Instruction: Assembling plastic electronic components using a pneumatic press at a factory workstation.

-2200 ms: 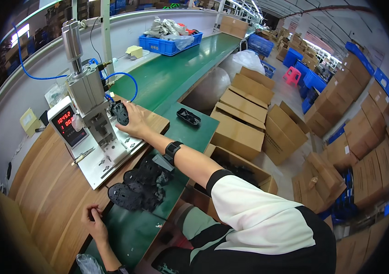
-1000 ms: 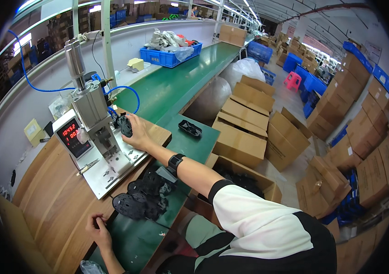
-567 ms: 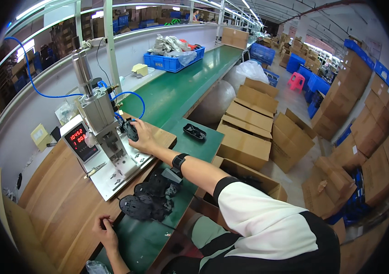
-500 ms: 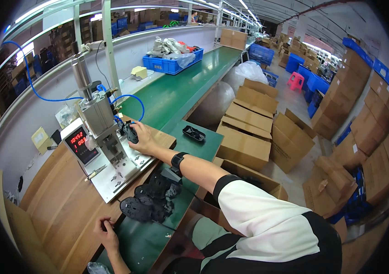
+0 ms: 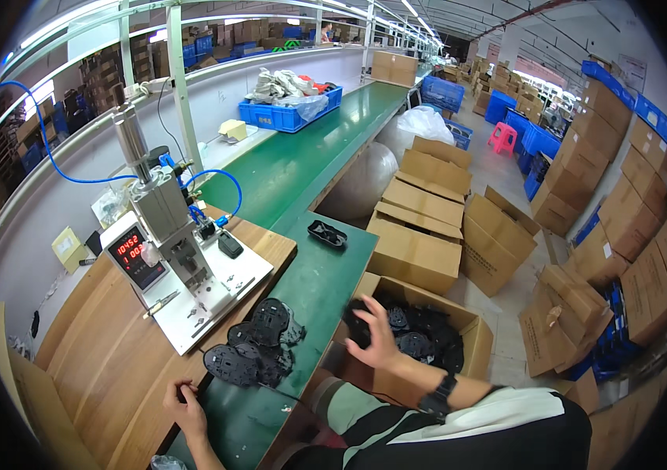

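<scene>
My right hand (image 5: 380,341) is over an open cardboard box (image 5: 474,333), its fingers curved around a dark, rounded plastic mouse shell (image 5: 355,323); motion blurs the grip. Black mouse parts (image 5: 415,345) fill much of that box. My left hand (image 5: 186,409) rests at the wooden board's front edge, fingers curled; a small dark spot shows between them, too small to name. Several black mouse shells (image 5: 231,365) lie piled on the green bench between my hands. On the white base of the press (image 5: 169,211) lies a small dark oval piece (image 5: 229,244).
A black tray-like part (image 5: 327,234) sits on the green bench (image 5: 349,266). Behind the press, blue air hoses (image 5: 241,196) loop outward. Open cartons (image 5: 415,243) stand right of the bench. A blue crate (image 5: 271,117) of bagged goods is farther along the conveyor.
My right hand has left the press and swung down and right to the box, carrying a dark piece. My arm no longer covers the box's contents. The left hand stays put.
</scene>
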The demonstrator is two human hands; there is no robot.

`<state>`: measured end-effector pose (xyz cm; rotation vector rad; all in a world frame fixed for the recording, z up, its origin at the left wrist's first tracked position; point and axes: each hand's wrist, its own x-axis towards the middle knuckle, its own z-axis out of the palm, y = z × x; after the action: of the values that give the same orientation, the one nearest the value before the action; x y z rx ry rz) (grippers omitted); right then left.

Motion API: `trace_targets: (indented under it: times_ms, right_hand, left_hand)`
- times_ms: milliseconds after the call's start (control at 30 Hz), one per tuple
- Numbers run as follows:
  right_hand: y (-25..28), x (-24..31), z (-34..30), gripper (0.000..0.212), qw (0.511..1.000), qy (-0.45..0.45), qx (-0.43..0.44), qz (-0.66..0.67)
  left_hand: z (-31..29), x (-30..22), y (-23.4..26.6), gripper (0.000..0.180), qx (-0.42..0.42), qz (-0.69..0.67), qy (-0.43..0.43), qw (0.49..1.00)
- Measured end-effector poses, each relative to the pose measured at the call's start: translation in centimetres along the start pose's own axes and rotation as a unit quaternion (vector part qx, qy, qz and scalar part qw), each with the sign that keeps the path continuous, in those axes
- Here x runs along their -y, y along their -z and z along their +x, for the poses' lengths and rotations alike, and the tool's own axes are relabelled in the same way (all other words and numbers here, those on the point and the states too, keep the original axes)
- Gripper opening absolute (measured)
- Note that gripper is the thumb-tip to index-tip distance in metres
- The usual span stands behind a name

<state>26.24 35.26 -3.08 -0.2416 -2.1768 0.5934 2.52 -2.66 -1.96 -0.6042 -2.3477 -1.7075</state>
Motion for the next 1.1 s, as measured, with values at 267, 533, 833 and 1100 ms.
trace_targets:
  times_ms: [267,533,833,1100]
  right_hand:
    - [6.7,-14.0,-23.1,0.063,0.923,-0.330,0.072,-0.185]
    - [-1.8,-2.5,-4.4,0.050,0.992,-0.093,0.004,-0.081]
    - [-9.3,12.6,8.0,0.085,0.955,0.136,0.258,0.052]
    - [-11.7,12.5,6.0,0.053,0.946,0.153,0.276,0.071]
  left_hand:
    - [0.0,0.4,0.5,0.015,-0.003,0.022,-0.003,1.000]
    - [-0.7,-0.9,0.4,0.015,-0.006,0.047,-0.022,0.999]
    - [0.6,-2.5,-1.4,0.031,-0.020,0.063,-0.129,0.989]
    - [-0.4,-4.4,-1.1,0.069,0.091,0.240,-0.177,0.950]
